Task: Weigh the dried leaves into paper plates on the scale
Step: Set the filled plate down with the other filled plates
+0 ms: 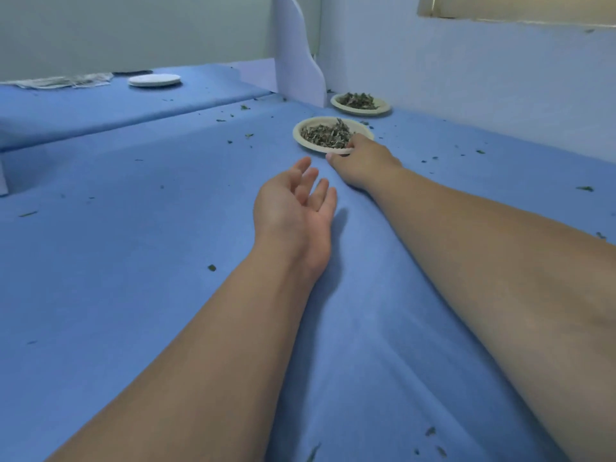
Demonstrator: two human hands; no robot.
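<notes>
Head view, looking along a table under a blue cloth (133,295) littered with leaf crumbs. Far left sits a low white round stack (154,80), probably spare paper plates. In the middle, the left hand (293,208) reaches forward, fingers loose and holding nothing. Just right of it, the right hand (361,165) pinches the near rim of a cream paper plate (300,136) heaped with grey-green dried leaves (325,135). Farther right, by the wall, stands a second filled cream plate (363,111). No scale is visible. Two portions look finished; more likely remain.
</notes>
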